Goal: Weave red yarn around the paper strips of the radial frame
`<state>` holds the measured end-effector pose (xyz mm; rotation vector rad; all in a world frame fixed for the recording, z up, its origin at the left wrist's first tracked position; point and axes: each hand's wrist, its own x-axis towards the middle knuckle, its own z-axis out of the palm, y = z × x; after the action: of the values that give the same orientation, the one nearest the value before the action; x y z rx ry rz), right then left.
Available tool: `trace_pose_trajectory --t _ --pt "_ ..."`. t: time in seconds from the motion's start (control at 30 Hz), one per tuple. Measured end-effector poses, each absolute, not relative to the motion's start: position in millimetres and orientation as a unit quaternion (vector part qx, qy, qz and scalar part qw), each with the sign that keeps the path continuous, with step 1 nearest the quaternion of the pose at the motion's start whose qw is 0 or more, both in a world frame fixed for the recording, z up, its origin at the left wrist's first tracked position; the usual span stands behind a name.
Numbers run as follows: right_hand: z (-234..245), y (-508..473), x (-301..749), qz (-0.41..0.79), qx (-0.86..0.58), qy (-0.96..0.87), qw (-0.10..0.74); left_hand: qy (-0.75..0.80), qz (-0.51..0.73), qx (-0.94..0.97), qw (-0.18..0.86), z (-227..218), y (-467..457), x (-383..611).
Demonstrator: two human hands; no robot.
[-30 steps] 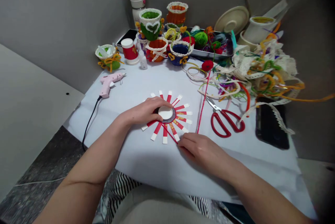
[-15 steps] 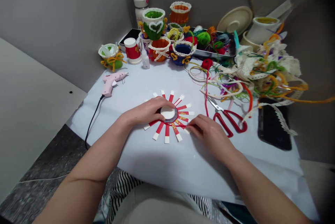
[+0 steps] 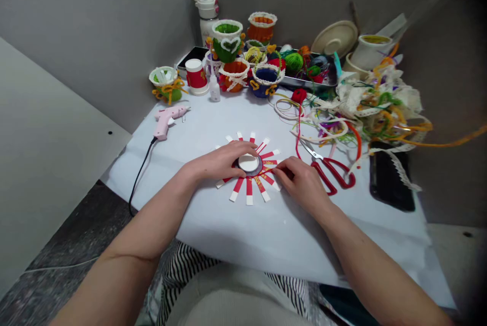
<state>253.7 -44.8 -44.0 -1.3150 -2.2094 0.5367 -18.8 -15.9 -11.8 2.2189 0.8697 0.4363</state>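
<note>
A paper cup cut into red-and-white strips (image 3: pixel 249 195) lies splayed flat like a sunburst, its round white base (image 3: pixel 249 163) raised in the middle. My left hand (image 3: pixel 224 161) reaches over it from the left, thumb and fingers curved around the base and holding it. Between the pinched fingertips of my right hand (image 3: pixel 300 178), just right of the strips, is red yarn (image 3: pixel 268 171). That strand runs taut to the rim of the base. Behind my right hand, the yarn leads back to a small red ball (image 3: pixel 299 95).
Red-handled scissors (image 3: pixel 330 169) lie right of my right hand, near a black phone (image 3: pixel 391 176). A pink glue gun (image 3: pixel 167 120) rests at left. Decorated cups (image 3: pixel 234 74), a glue bottle (image 3: pixel 214 88), a yarn tray (image 3: pixel 304 81) and tangled lace (image 3: pixel 380 97) line the back.
My right hand has moved slightly away from me, swinging the yarn from level to slanting up along the base's right side. My left hand keeps its hold. The camera view has shifted a little.
</note>
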Motion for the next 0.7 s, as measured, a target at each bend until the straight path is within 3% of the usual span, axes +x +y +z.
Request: trace_pose_trajectory --t 0.27,0.43,0.7 --pt "-40 -39 259 0.185 -0.463 -0.805 0.323 0.344 0.213 0.835 0.374 -7 -17 -17" --pt "-26 -36 266 0.303 -0.457 -0.737 0.395 0.333 0.260 0.780 0.461 6 -23 -15" --pt "-18 -34 274 0.443 -0.467 -0.664 0.380 0.258 0.238 0.767 0.538 19 -27 -15"
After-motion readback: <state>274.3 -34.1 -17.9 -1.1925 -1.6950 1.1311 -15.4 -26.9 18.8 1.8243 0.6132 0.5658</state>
